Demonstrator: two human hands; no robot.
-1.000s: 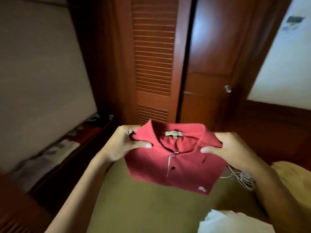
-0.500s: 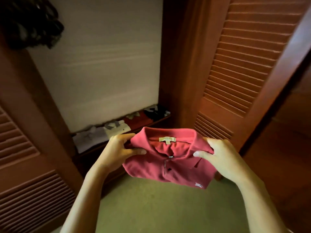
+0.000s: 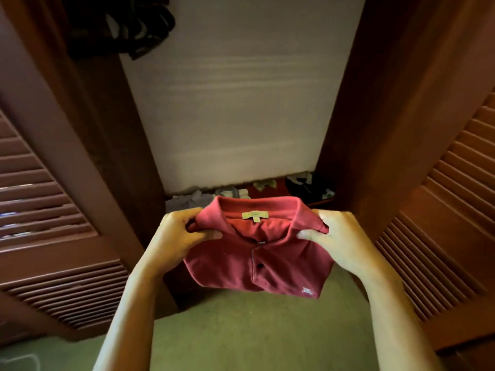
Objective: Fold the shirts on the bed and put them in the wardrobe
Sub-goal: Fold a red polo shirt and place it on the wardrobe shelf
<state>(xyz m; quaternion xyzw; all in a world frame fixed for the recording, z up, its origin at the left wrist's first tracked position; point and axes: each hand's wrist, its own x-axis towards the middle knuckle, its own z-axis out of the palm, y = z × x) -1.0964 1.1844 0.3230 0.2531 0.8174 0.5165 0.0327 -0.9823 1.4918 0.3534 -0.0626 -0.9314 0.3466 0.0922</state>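
A folded red polo shirt (image 3: 257,261) with a tan neck label hangs in the air in front of the open wardrobe (image 3: 241,103). My left hand (image 3: 182,234) grips its left shoulder, thumb on top. My right hand (image 3: 340,239) grips the right shoulder the same way. Behind the shirt, on the wardrobe's low shelf (image 3: 321,203), lies a row of folded shirts (image 3: 249,190): pale ones at the left, a red one, a dark one at the right. The held shirt hides part of that row.
Louvred wooden doors stand open on both sides, the left door (image 3: 48,210) and the right door (image 3: 442,236). Dark clothing (image 3: 120,25) hangs at the wardrobe's upper left. Green carpet (image 3: 254,330) covers the floor below my arms.
The view has swung left from the closed door to face the open wardrobe straight on. The red shirt, held by both hands throughout, is now closer to the shelf.
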